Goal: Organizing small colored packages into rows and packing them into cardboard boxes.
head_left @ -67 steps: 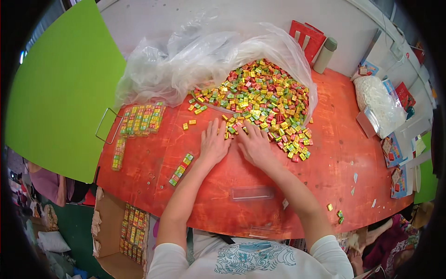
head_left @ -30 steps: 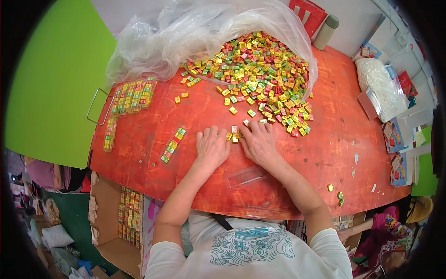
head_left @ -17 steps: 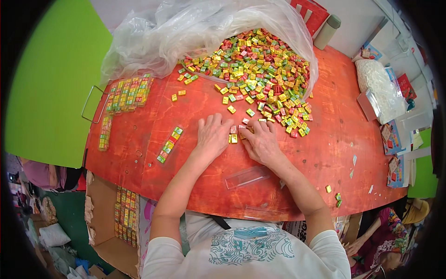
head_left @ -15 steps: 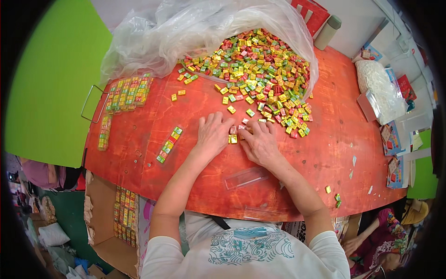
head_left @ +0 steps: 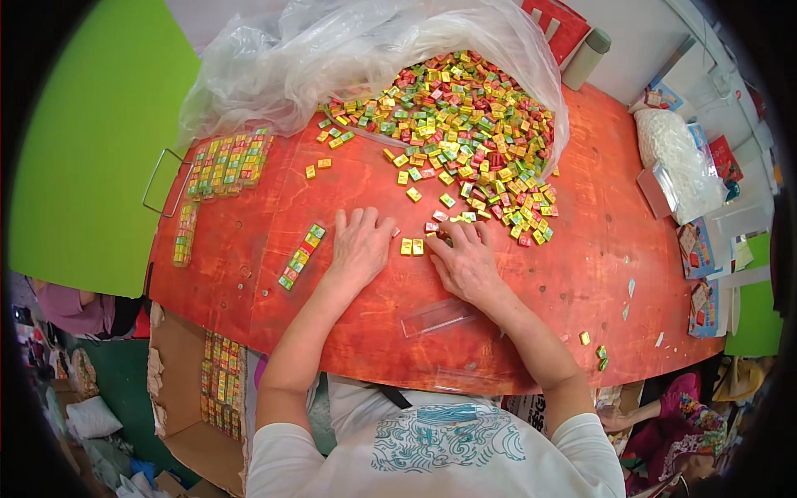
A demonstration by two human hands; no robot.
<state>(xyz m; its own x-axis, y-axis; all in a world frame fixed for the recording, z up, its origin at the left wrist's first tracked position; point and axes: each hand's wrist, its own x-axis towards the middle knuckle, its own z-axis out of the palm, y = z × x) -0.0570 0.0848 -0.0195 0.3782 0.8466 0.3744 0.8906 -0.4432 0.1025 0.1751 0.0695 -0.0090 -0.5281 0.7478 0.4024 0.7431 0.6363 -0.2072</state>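
Observation:
My left hand (head_left: 361, 251) rests on the red table, fingers stretched and apart, beside a small red foil-wrapped candy (head_left: 395, 233). Two gold wrapped candies (head_left: 412, 246) lie side by side between my hands. My right hand (head_left: 466, 261) is curled, its fingertips closed around a small wrapped candy that is mostly hidden; more red and green pieces lie just beyond. Nearer me, an empty clear plastic tray (head_left: 437, 319) lies below the right hand. To the left of my left hand is a filled clear strip pack (head_left: 302, 256) of coloured candies.
A large heap of wrapped candies (head_left: 465, 124) spills from a clear plastic bag (head_left: 274, 75). Filled packs (head_left: 228, 166) stand at the left, near a metal handle (head_left: 158, 187). A cardboard box (head_left: 178, 390) holds packs below. Another person's arm (head_left: 635, 415) shows lower right.
My left hand has moved left, away from the right hand. The two gold candies between them are now uncovered, slightly left, and the red pieces above them have shifted.

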